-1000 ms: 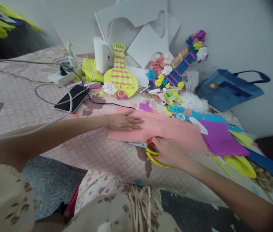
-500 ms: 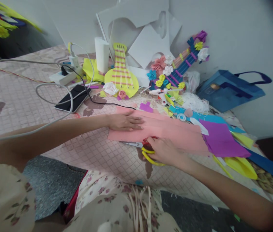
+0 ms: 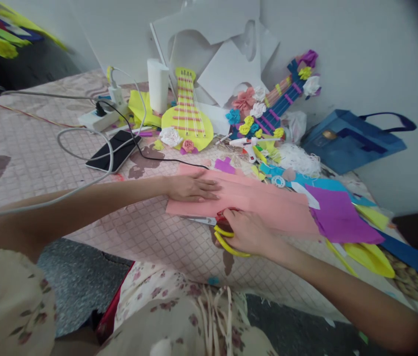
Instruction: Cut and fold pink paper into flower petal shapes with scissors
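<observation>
A long sheet of pink crepe paper (image 3: 268,202) lies across the cloth-covered table in front of me. My left hand (image 3: 193,188) rests flat on its left part, fingers stretched out. In my right hand (image 3: 248,230) is a pair of scissors (image 3: 227,242) with red and yellow handles, held at the paper's near edge. The blades point left and lie partly under the paper, so I cannot tell how far apart they are. A purple paper sheet (image 3: 338,212) touches the pink sheet's right end.
Behind the paper stand a yellow paper guitar (image 3: 187,121) and a blue one (image 3: 281,106) with paper flowers. A glue gun (image 3: 248,146), white string (image 3: 300,159), a phone (image 3: 114,151) with cables, a power strip (image 3: 96,120) and a blue bag (image 3: 353,141) surround it.
The scissors and my right hand have shifted slightly left along the near edge of the pink paper. My left hand stays in place on the sheet.
</observation>
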`<move>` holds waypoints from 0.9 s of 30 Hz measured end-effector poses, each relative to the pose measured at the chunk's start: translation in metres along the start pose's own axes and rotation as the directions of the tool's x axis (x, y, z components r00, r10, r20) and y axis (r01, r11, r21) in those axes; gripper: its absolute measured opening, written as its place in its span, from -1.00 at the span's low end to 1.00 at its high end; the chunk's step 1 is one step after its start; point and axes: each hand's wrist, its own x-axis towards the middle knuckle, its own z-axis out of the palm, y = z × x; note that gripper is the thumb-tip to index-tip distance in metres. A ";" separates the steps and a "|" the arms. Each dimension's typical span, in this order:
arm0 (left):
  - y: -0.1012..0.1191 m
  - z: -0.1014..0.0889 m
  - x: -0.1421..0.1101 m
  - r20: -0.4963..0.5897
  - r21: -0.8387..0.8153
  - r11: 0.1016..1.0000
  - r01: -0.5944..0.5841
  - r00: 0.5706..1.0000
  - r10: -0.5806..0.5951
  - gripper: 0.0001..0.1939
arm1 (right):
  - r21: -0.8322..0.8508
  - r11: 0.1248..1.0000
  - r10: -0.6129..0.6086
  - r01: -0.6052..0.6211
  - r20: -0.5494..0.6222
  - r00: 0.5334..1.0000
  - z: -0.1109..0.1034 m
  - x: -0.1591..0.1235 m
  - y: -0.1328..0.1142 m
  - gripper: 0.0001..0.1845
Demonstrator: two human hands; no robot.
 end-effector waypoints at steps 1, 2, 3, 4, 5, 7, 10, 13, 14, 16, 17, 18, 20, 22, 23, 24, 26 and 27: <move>0.000 0.000 0.000 0.008 -0.005 1.000 0.011 1.000 -0.011 -0.51 | -0.001 1.000 -0.003 0.003 0.000 1.000 0.000 0.002 -0.001 -0.52; 0.000 0.000 0.000 0.013 -0.010 1.000 0.020 1.000 -0.020 -0.51 | -0.003 1.000 -0.008 0.008 0.000 1.000 -0.001 0.004 -0.003 -0.51; 0.000 0.000 0.000 0.016 -0.014 1.000 0.024 1.000 -0.024 -0.51 | -0.005 1.000 -0.014 0.014 -0.001 1.000 -0.002 0.006 -0.004 -0.51; 0.000 0.000 0.001 0.015 -0.017 1.000 0.026 1.000 -0.025 -0.51 | -0.008 1.000 -0.021 0.021 0.000 1.000 -0.003 0.008 -0.006 -0.51; 0.000 0.001 0.001 0.017 -0.020 0.999 0.027 1.000 -0.027 -0.51 | -0.012 1.000 -0.028 0.028 0.000 1.000 -0.004 0.009 -0.006 -0.52; -0.001 0.001 0.001 0.021 -0.026 0.999 0.034 0.999 -0.033 -0.51 | -0.021 0.999 -0.041 0.041 0.010 0.999 -0.004 0.011 -0.007 -0.53; -0.002 0.003 0.000 0.025 -0.022 0.999 0.030 0.999 -0.030 -0.51 | -0.041 0.998 -0.050 0.052 0.042 0.998 -0.002 0.010 -0.006 -0.53; -0.003 0.003 0.000 0.017 -0.005 1.000 0.013 1.000 -0.013 -0.50 | -0.053 0.997 -0.046 0.050 0.062 0.997 0.000 0.010 -0.005 -0.54; -0.003 0.003 0.000 0.009 -0.002 1.000 0.010 1.000 -0.010 -0.51 | -0.050 0.998 -0.044 0.047 0.062 0.997 0.000 0.009 -0.005 -0.55; -0.002 0.003 0.000 -0.008 -0.001 1.000 0.000 1.000 0.000 -0.51 | -0.037 0.999 -0.036 0.038 0.053 0.998 -0.001 0.009 -0.005 -0.55; -0.002 0.003 0.000 -0.014 -0.002 1.000 -0.004 1.000 0.004 -0.51 | -0.032 0.999 -0.030 0.031 0.047 0.998 -0.002 0.009 -0.006 -0.55; -0.002 0.003 0.000 -0.018 -0.003 1.000 -0.009 1.000 0.008 -0.51 | -0.030 0.999 -0.019 0.020 0.043 0.999 -0.004 0.009 -0.006 -0.55; -0.001 0.002 0.000 -0.014 -0.005 1.000 -0.005 1.000 0.005 -0.51 | -0.030 1.000 0.000 0.001 0.047 0.999 -0.006 0.010 -0.007 -0.54; 0.000 0.002 0.000 -0.001 -0.008 1.000 0.011 1.000 -0.011 -0.51 | -0.031 1.000 0.005 -0.003 0.063 0.998 -0.008 0.011 -0.009 -0.54; 0.000 0.001 0.000 0.009 -0.009 1.000 0.021 1.000 -0.021 -0.51 | -0.029 1.000 0.001 0.001 0.068 0.998 -0.009 0.012 -0.010 -0.53; 0.000 0.002 0.000 0.019 -0.007 1.000 0.027 0.999 -0.027 -0.51 | -0.026 1.000 -0.006 0.008 0.069 0.998 -0.010 0.013 -0.011 -0.52; -0.001 0.002 0.001 0.033 -0.001 1.000 0.032 0.999 -0.031 -0.50 | -0.025 1.000 -0.018 0.019 0.059 0.998 -0.011 0.015 -0.014 -0.50; -0.001 0.002 0.001 0.037 0.002 1.000 0.031 0.999 -0.031 -0.50 | -0.027 0.999 -0.022 0.024 0.052 0.998 -0.011 0.017 -0.016 -0.50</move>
